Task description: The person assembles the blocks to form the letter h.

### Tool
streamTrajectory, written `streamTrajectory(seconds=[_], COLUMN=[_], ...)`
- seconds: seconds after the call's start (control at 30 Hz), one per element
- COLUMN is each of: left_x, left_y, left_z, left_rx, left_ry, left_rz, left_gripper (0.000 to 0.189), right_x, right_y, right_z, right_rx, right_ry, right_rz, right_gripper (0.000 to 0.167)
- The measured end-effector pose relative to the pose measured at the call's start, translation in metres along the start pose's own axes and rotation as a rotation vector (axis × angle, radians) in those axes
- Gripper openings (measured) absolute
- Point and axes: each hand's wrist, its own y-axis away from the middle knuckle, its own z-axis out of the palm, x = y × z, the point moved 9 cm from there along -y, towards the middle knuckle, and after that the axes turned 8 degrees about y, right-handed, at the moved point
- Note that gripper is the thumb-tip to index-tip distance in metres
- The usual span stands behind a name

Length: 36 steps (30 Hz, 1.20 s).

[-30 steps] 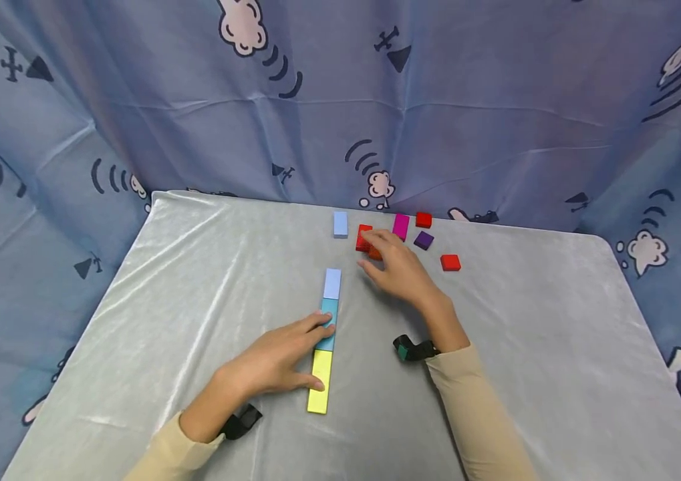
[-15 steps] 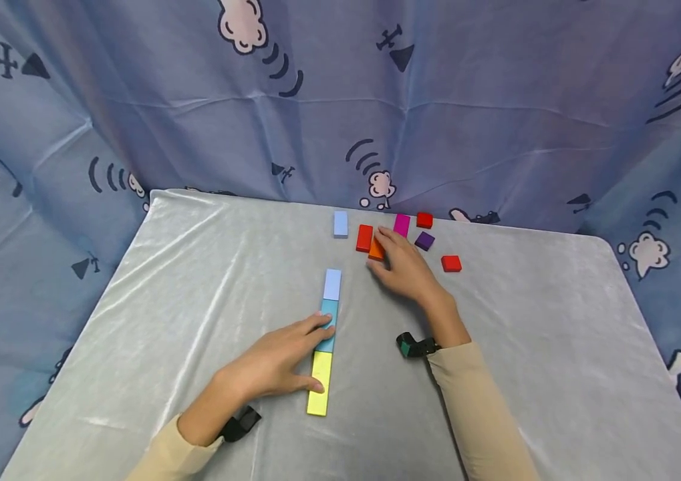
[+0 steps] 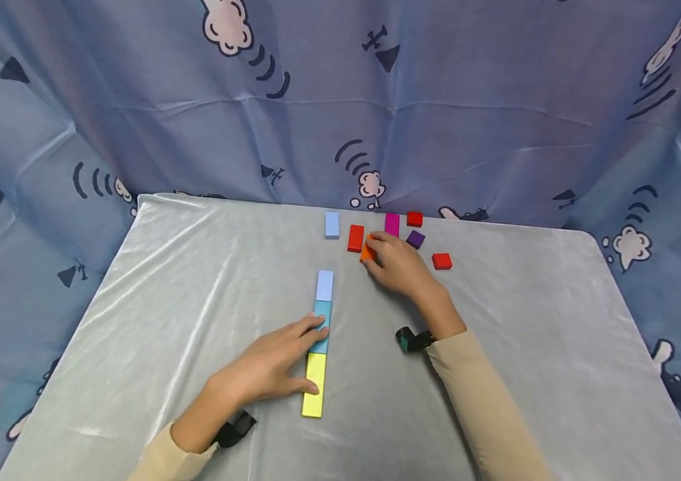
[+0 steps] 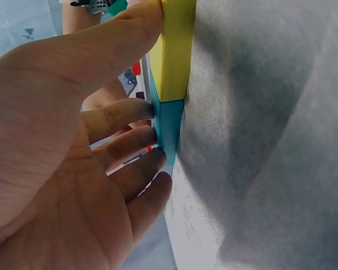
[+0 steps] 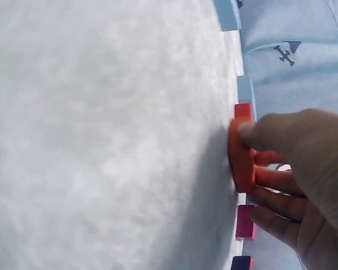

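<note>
In the head view a straight column lies on the table: a yellow block (image 3: 316, 369) nearest, a teal-blue block (image 3: 322, 309) in the middle, a pale blue block (image 3: 325, 286) farthest. My left hand (image 3: 264, 364) rests on it, thumb on the yellow block and fingertips on the teal-blue one, fingers relaxed. Farther back, my right hand (image 3: 400, 268) pinches an orange block (image 5: 242, 160) between thumb and fingers, as the right wrist view shows. Just left of that block is a red block (image 3: 355, 238). The hand partly covers the orange block in the head view.
Around the right hand, at the back of the grey cloth-covered table (image 3: 208, 267), lie another pale blue block (image 3: 331, 226), a magenta block (image 3: 391, 224), a purple block (image 3: 415, 239) and two small red blocks, one back (image 3: 415, 219), one right (image 3: 442, 261). A patterned curtain (image 3: 316, 100) hangs behind.
My right hand has drawn back slightly from the red block and taken the orange block between thumb and fingers. My left hand stays on the column; the head view has shifted slightly.
</note>
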Motion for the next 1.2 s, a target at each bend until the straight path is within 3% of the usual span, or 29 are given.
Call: streamTrajectory(seconds=[0.27, 0.5, 0.8, 1.2], left_x=[0.001, 0.000, 0.003, 0.001], left_y=[0.000, 0.000, 0.001, 0.000], left_z=[0.002, 0.005, 0.003, 0.001], left_rx=[0.008, 0.000, 0.000, -0.003], left_ry=[-0.012, -0.018, -0.010, -0.002], left_rz=[0.020, 0.007, 0.010, -0.001], left_gripper=[0.091, 0.091, 0.090, 0.090], right_x=[-0.005, -0.021, -0.049, -0.057], right_y=[0.007, 0.002, -0.018, -0.033], right_z=[-0.011, -0.015, -0.012, 0.005], right_rx=[-0.023, -0.030, -0.033, -0.130], right_ry=[-0.093, -0.217, -0.263, -0.259], right_rz=[0.019, -0.044, -0.155, -0.175], right_gripper=[0.050, 0.050, 0.050, 0.050])
